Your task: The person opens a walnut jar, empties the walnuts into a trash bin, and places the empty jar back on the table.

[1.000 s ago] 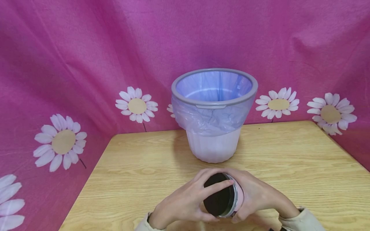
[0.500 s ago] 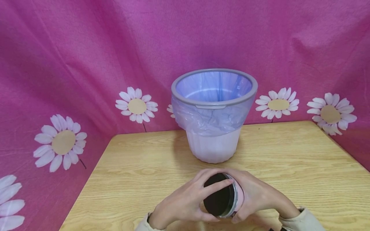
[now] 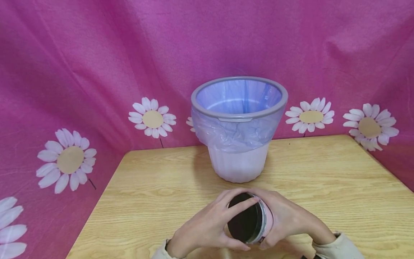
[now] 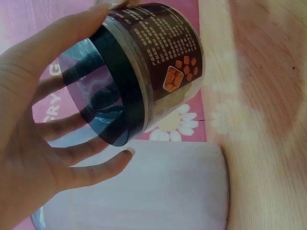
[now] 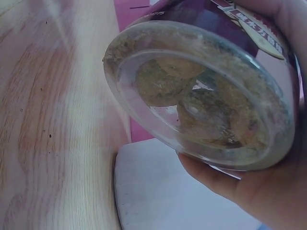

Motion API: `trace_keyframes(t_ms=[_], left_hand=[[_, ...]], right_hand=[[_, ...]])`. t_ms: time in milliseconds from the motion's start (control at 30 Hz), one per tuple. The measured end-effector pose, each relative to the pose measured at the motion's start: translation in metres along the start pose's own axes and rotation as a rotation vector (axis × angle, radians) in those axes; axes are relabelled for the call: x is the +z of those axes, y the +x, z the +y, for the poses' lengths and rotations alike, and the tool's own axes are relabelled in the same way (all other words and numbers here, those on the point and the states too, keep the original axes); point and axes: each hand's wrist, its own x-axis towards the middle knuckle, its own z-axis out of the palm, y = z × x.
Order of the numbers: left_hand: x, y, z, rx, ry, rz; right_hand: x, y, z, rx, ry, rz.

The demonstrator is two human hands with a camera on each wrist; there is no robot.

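Note:
A plastic food jar (image 3: 269, 217) is tilted on its side between both hands near the front of the table. Around its dark see-through lid (image 3: 244, 223) curl the fingers of my left hand (image 3: 203, 223), one finger lying across the top. My right hand (image 3: 288, 217) grips the body, thumb low on the near side. In the left wrist view the jar's brown label (image 4: 165, 43) carries small print and pictures of orange square biscuits. Brownish pieces show through the clear base (image 5: 163, 81) in the right wrist view. Part of the label is hidden under my right hand.
Beyond the hands a white wastebasket (image 3: 239, 167) stands upright on the wooden table (image 3: 155, 190). A blue bin bag (image 3: 239, 135) lines it, held by a grey rim (image 3: 284, 99). A magenta curtain (image 3: 161, 54) with daisies hangs behind and at the sides.
My left thumb tip has shifted slightly right along the lid's near edge, and the finger across the lid has moved slightly up and left. My right hand and the wastebasket look the same.

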Motion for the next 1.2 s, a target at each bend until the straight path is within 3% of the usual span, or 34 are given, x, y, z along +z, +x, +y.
trace_keyframes(t_ms=[133, 367, 567, 733, 1200], left_hand=[[-0.0008, -0.0002, 0.0005, 0.017, -0.002, -0.026], [0.0001, 0.0005, -0.0009, 0.053, 0.004, -0.033], [0.0007, -0.0003, -0.0008, 0.040, 0.033, -0.025], [0.0010, -0.0003, -0.0006, 0.028, 0.047, -0.016], [0.0032, 0.0009, -0.0008, 0.018, 0.000, -0.001]], right_hand=[[-0.0001, 0.0003, 0.0004, -0.018, -0.002, -0.001], [0.0001, -0.0016, 0.0004, 0.039, 0.038, -0.008], [0.0006, -0.0020, 0.0024, -0.003, 0.023, -0.013], [0.0012, -0.0019, 0.0012, 0.030, 0.021, -0.011], [-0.0006, -0.0017, 0.0014, 0.020, -0.018, 0.005]])
